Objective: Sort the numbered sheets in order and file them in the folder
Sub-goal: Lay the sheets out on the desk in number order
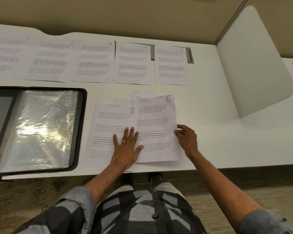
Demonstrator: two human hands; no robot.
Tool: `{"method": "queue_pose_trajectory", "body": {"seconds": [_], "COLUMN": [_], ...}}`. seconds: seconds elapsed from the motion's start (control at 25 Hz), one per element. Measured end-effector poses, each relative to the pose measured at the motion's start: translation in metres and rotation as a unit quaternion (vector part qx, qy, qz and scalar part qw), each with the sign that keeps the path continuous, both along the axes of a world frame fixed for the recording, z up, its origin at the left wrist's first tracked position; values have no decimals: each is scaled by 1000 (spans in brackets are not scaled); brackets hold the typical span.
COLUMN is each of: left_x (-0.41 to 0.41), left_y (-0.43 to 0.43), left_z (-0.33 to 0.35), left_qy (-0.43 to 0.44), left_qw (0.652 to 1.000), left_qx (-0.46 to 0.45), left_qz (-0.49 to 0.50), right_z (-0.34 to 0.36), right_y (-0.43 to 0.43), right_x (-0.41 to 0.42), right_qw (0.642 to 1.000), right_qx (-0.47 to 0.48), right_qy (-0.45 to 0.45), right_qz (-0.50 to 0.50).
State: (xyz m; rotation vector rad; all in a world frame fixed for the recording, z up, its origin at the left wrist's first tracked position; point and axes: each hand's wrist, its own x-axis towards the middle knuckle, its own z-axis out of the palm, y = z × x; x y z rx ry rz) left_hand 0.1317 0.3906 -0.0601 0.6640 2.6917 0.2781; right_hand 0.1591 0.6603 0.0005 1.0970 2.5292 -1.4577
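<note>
Head view, looking down on a white bench. Along the upper part of the frame lay five printed sheets in a row, each with a blue handwritten numeral in its upper right corner; from left to right they were sheet 1, sheet 2, sheet 3, sheet 4 and sheet 5. In the lower centre, sheet 8 lay partly under sheet 6, and the corners of further sheets, numerals hidden, showed beneath them. The print was mostly too small to read; a bold passage on sheet 6 read "of living. Defined by a slower pace".

The left hand lay flat with its fingers straight and spread, pressing on sheet 8 where it met sheet 6. The right hand had its fingers curled at the right edge of sheet 6, pinching that edge.

At the lower left, the black folder lay open on the bench, with its glossy clear sleeves exposed.
</note>
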Motion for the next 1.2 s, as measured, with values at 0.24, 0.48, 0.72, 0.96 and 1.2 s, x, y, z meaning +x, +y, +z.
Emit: {"method": "queue_pose_trajectory", "body": {"seconds": [0.24,0.48,0.72,0.96,1.2], "left_x": [-6,-30,-99,-175,-256], "left_y": [33,122,216,297,368], "left_z": [15,53,62,68,66], "left_qy": [-10,-162,-247,-218,-182], "left_qw": [980,784,703,736,773], "left_qx": [159,480,537,514,485], "left_qz": [118,359,395,382,367], "right_z": [-4,22,31,34,23], "right_y": [69,162,245,305,345], "right_x": [-11,-29,-71,-140,-226], "right_qw": [994,981,983,994,982], "right_qx": [-106,-186,-166,-18,151], "right_qy": [4,57,74,89,107], "right_qz": [-20,-8,-4,-52,-43]}}
